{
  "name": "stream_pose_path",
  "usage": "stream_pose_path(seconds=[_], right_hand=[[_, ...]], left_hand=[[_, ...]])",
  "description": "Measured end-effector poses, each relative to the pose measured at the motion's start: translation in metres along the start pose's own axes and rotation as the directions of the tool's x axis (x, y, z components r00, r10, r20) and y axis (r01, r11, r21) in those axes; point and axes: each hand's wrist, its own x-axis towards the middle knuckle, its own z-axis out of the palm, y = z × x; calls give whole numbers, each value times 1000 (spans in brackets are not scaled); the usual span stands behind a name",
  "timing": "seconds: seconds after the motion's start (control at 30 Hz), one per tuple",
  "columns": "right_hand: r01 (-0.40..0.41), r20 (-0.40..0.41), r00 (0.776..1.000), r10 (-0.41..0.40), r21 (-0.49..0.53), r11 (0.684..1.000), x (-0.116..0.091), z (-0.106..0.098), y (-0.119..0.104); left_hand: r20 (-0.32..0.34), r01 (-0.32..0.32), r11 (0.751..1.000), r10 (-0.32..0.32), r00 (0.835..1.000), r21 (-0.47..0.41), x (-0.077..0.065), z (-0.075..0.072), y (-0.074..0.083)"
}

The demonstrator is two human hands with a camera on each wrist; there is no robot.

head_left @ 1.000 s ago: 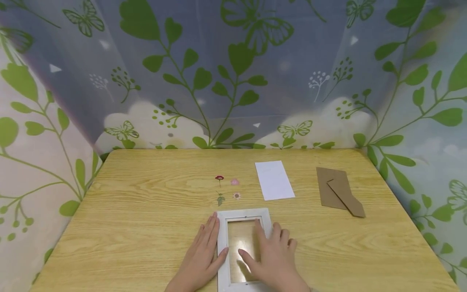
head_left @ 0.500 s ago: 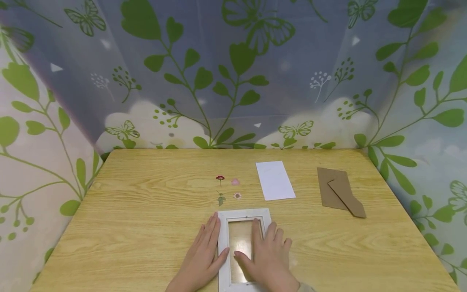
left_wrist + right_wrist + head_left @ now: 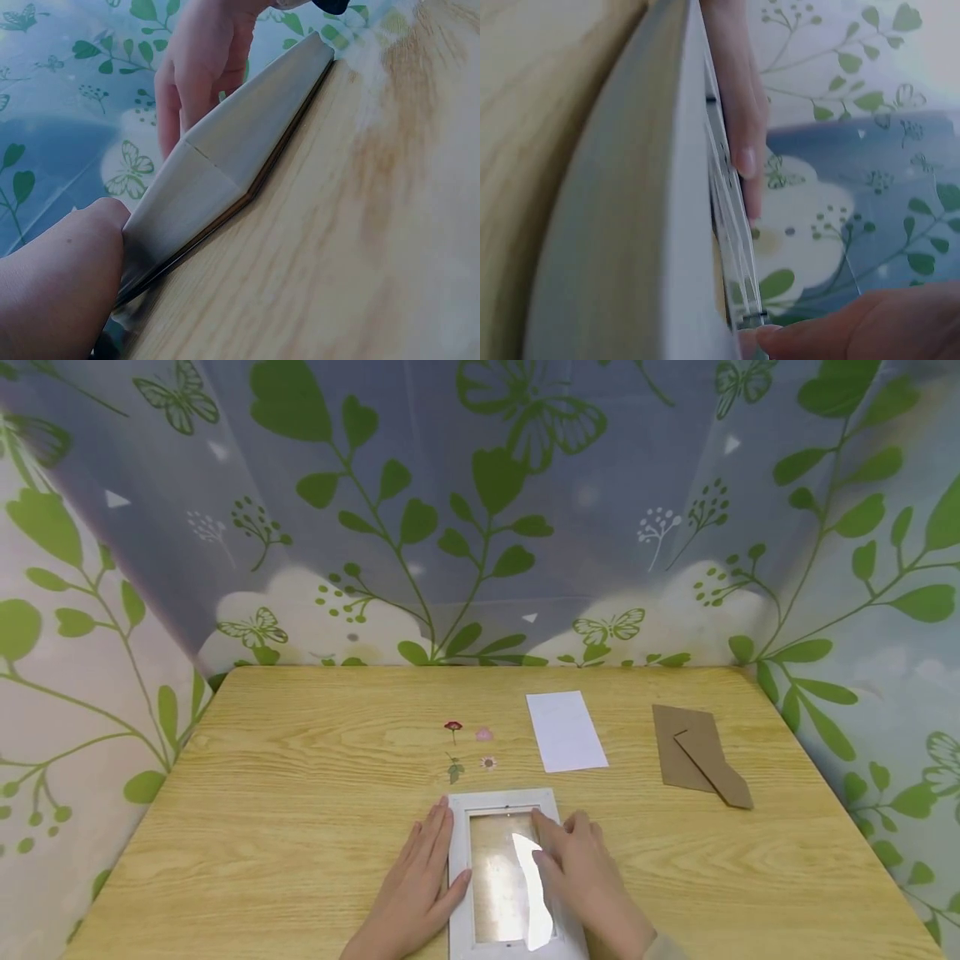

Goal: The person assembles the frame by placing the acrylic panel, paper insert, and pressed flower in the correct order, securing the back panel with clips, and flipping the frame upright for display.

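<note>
A white picture frame (image 3: 459,860) lies on the wooden table, its opening covered by a clear sheet (image 3: 495,877) with a bright streak of glare. My left hand (image 3: 420,877) rests flat along the frame's left side, fingers straight, thumb on the border. At the frame's right edge, my right hand (image 3: 588,872) pinches the clear sheet's edge between thumb and index finger. In the right wrist view that sheet's edge stands slightly raised from the frame. Beyond the frame lie a dark red flower (image 3: 452,726), a pink flower (image 3: 484,735), a pale daisy-like flower (image 3: 488,763) and a green leaf sprig (image 3: 455,769).
A white paper card (image 3: 567,732) lies behind the frame to the right. Farther right is a brown backing board (image 3: 678,752) with its stand leg (image 3: 716,772). A patterned curtain (image 3: 480,568) borders the table (image 3: 300,777) at the back and sides.
My right hand has shifted from over the opening to the frame's right edge and taken hold of the clear sheet. A large glare now shows on the sheet. My left hand has stayed in place.
</note>
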Motion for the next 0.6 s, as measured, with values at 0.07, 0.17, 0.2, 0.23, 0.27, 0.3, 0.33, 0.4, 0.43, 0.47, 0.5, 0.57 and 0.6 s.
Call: stream_pose_path(seconds=[0.07,0.17,0.2,0.23,0.27,0.3,0.33,0.4,0.43,0.47,0.5,0.57,0.6], right_hand=[[-51,-3,999,51,72,996,2,-3,8],[-117,-10,993,121,187,975,8,-6,21],[-137,-3,990,142,237,962,9,-6,26],[-157,4,987,162,281,947,11,-7,31],[-171,11,984,177,330,928,12,-8,35],[-184,25,982,188,373,909,14,-9,39],[-184,37,982,186,417,890,15,-10,44],[-190,67,981,182,514,837,16,-12,52],[-191,86,981,172,560,806,16,-13,55],[-209,124,978,169,616,760,17,-14,58],[-226,164,974,156,664,713,17,-15,60],[-278,252,959,131,740,612,17,-15,63],[-306,294,949,115,763,569,16,-15,63]], left_hand=[[-3,-5,1000,5,1000,5,0,1,0],[-10,-10,1000,10,1000,5,0,1,0],[-9,-10,1000,10,1000,4,0,1,0],[-7,-9,1000,9,1000,2,0,1,0],[-5,-9,1000,9,1000,2,0,1,-1],[-2,-7,1000,7,1000,2,0,1,-1],[1,-6,1000,6,1000,2,0,1,-1],[6,-4,1000,4,1000,1,0,2,-1],[7,-4,1000,4,1000,1,0,2,-1],[7,-4,1000,4,1000,0,0,2,-1],[6,-4,1000,4,1000,-2,0,2,-1],[4,-3,1000,3,1000,-4,0,2,-1],[5,-2,1000,2,1000,-3,0,2,-1]])
